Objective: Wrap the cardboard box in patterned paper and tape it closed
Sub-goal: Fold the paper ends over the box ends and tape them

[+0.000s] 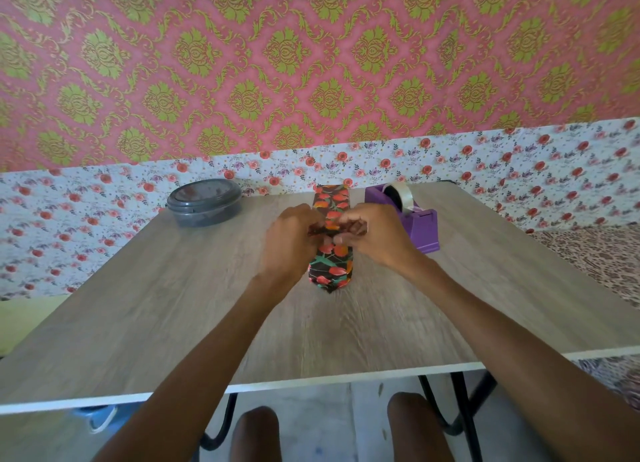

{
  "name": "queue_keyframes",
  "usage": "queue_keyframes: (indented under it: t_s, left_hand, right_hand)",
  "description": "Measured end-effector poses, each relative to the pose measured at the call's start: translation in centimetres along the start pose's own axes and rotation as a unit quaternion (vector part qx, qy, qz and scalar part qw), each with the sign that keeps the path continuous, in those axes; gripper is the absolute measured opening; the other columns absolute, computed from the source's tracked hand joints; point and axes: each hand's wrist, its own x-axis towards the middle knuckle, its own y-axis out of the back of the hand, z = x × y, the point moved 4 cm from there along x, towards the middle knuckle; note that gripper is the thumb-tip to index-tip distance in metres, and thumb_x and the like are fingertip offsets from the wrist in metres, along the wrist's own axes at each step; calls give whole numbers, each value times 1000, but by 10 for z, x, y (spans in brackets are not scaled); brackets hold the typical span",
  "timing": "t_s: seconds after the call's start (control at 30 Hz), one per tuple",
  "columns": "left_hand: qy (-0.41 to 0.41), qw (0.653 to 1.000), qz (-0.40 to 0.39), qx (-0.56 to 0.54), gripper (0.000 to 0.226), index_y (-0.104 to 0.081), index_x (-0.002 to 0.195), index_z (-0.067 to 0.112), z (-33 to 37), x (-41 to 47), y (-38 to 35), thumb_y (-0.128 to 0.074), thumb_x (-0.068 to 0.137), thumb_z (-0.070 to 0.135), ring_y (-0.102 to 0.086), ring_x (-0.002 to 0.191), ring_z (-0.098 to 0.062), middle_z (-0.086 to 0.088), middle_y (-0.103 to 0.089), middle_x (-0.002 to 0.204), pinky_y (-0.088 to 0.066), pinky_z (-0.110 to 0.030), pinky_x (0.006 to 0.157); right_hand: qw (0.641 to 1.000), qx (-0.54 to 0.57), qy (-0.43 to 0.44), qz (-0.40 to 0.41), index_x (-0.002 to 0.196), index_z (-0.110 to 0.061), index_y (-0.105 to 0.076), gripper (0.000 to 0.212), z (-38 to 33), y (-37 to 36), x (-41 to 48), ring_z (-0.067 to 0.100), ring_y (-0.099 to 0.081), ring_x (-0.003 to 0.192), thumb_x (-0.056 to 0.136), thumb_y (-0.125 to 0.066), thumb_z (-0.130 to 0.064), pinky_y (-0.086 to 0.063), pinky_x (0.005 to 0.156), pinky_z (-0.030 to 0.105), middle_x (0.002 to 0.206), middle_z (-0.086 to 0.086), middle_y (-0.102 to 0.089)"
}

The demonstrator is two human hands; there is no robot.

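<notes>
Dark floral-wrapped box (331, 271) lies flat, long axis toward the wall (311, 63).

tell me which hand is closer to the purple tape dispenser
Right. The right hand pinches the wrapped box just beside the purple tape dispenser. The left hand grips the box's other side, farther from the dispenser.

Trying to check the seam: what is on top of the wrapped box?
Both hands: the left hand and right hand pinch the patterned paper on top. Any seam or tape under their fingers is covered.
</notes>
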Motion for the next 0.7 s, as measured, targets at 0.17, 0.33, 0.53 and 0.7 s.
queue_keyframes:
  t_s: [0.17,0.33,0.53,0.7]
  left_hand:
    - [-93,989,92,73,17,-68,77,16,-3,-16,-9,-73,73,0,-48,70,-18,4,-60,75,-40,-31,43]
    - [-194,971,109,91,11,-68,80,13,-9,-24,-12,-75,79,5,-48,72,-19,0,-62,80,-40,-32,46]
    - [-246,956,126,94,16,-74,92,10,-19,-34,-12,-63,87,-1,-49,80,-21,-4,-68,84,-42,-31,65]
    - [-58,989,116,-66,35,-62,117,13,-20,-31,-6,-74,85,8,-60,94,-19,2,-68,96,-51,-38,82]
  right_hand:
    - [975,-146,148,77,82,-11,-77,20,-8,-5,-16,14,-56,73,72,-75,6,-47,60,23,78,-1,-64]
    - [929,-244,261,94,80,-9,-73,10,-8,-14,-31,21,-53,81,82,-71,1,-50,60,32,78,1,-58]
    - [897,-284,324,97,78,-5,-72,15,-3,-20,-29,23,-54,82,90,-66,0,-50,65,35,80,4,-59]
    - [854,-353,375,70,94,-6,-74,15,10,-24,-28,23,-53,92,96,-59,-2,-52,75,36,91,3,-63]
